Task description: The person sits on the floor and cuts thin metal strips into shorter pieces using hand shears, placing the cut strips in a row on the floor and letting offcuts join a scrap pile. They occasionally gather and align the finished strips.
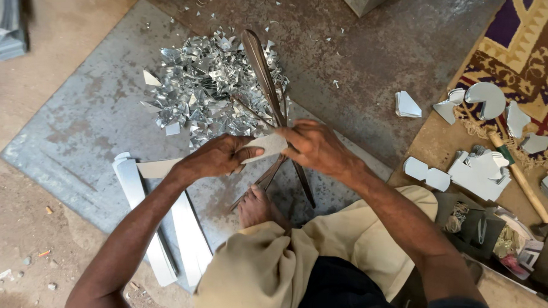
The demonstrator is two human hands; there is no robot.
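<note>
My left hand [216,158] grips a small flat piece of sheet metal [267,144] at its left side. On the same piece, at its right end, my right hand [314,146] is closed, just over the long dark shears [266,75]. The shears lie on a grey metal sheet [93,117], blades pointing away from me, their handles running back under my hands toward my bare foot [255,208]. A heap of shiny metal offcuts [209,85] lies just beyond my hands, around the blades.
Folded metal strips [133,191] lie left of my knee. Cut metal shapes [480,173], a round disc piece [485,97] and a wooden-handled hammer [522,181] sit at the right beside a patterned rug [533,41]. Bare dirt floor lies at the left.
</note>
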